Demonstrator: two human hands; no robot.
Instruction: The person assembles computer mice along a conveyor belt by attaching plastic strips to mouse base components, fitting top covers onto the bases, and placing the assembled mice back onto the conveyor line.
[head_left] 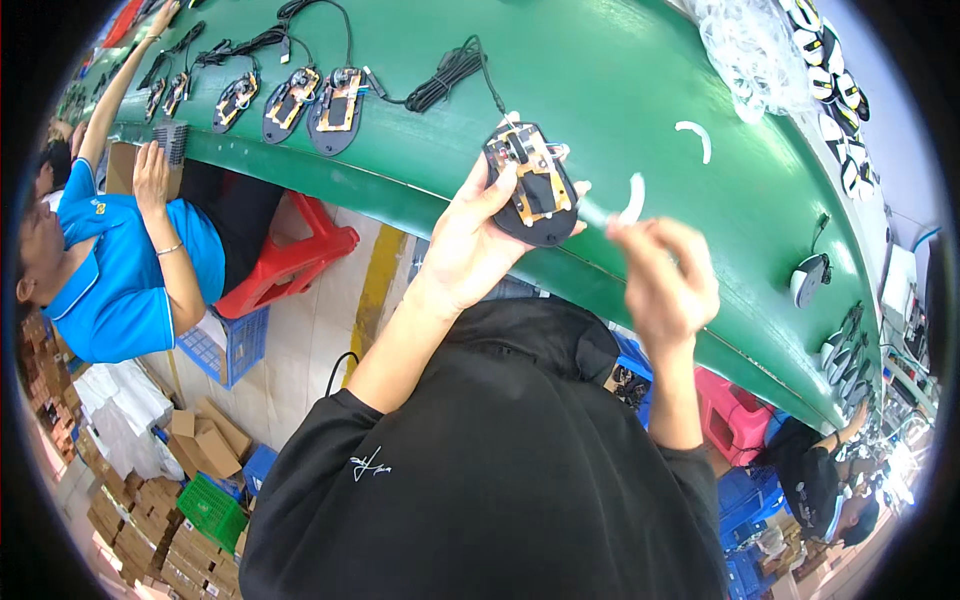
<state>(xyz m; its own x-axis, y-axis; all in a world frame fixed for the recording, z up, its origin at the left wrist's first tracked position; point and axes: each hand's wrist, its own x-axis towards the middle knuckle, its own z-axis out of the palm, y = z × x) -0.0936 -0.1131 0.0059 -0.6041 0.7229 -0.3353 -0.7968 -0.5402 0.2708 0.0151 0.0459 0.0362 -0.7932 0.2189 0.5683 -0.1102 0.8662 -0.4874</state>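
the left hand point(470, 240) grips one open mouse base point(530, 185); the blurred right hand point(665, 275) pinches one white strip point(632, 198), partly hidden.

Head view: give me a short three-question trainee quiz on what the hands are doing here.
1. True or false: the left hand holds the open mouse base up above the green belt.
2. What does the right hand pinch? A) a white curved strip B) a coiled black cable C) a cardboard box
3. Fill in: the loose white curved piece lies on the ____ belt.

Key: 1 true; 2 A; 3 green.
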